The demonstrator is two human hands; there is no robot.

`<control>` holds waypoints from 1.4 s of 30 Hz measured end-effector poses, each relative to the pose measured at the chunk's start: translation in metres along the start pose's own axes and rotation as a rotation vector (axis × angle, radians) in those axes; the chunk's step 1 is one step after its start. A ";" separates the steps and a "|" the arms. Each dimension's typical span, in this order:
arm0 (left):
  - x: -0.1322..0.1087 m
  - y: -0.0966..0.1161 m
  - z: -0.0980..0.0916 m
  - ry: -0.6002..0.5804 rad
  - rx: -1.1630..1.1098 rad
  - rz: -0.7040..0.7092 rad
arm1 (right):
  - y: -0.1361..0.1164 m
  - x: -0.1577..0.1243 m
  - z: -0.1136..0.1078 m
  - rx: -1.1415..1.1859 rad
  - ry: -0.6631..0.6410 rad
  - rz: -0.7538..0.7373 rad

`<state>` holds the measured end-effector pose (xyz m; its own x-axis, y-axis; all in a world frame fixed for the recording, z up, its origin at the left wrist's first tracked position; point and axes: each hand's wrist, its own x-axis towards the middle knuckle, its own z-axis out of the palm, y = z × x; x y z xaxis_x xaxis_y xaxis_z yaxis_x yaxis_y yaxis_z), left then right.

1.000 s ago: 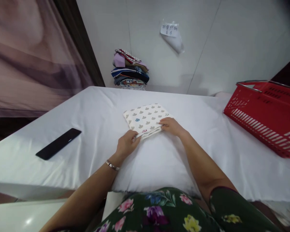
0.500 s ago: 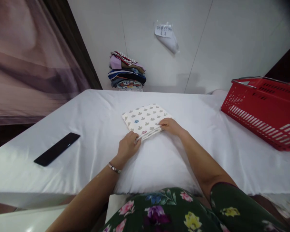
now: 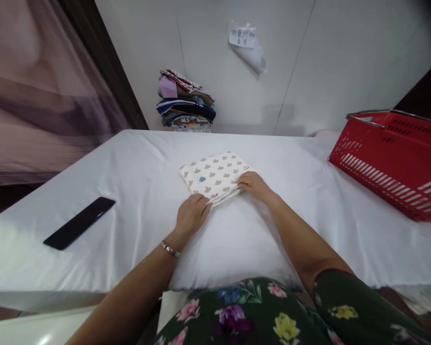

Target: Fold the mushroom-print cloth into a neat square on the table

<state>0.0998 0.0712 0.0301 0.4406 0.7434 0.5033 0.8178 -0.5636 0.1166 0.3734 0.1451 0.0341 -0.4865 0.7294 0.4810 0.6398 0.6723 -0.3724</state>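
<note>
Folded cloth [image 3: 217, 173] slants lengthwise away rightward, left hand [image 3: 193, 213] and right hand [image 3: 255, 185] grasping it.

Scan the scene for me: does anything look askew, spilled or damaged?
The paper on the wall looks odd: its lower part curls instead of lying flat. The fabric stack beyond the table is uneven, its layers jutting out. I see no spill or damage on the white tablecloth or the patterned cloth.

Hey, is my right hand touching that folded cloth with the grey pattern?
Touching. The head view shows it: the right hand has its fingertips on the folded cloth, at the right end of its near edge, with no gap visible.
</note>
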 end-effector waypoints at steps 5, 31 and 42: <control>0.000 0.003 -0.001 -0.008 0.038 0.019 | 0.002 -0.002 -0.002 0.069 -0.103 0.046; 0.009 0.007 0.005 -0.035 0.096 0.011 | 0.012 -0.014 0.009 -0.041 -0.020 -0.071; 0.008 0.005 0.004 -0.021 0.081 0.006 | 0.007 -0.015 0.005 0.022 -0.012 -0.053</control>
<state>0.1089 0.0756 0.0310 0.4523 0.7480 0.4857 0.8420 -0.5377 0.0440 0.3820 0.1394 0.0209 -0.5262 0.6942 0.4910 0.5999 0.7124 -0.3643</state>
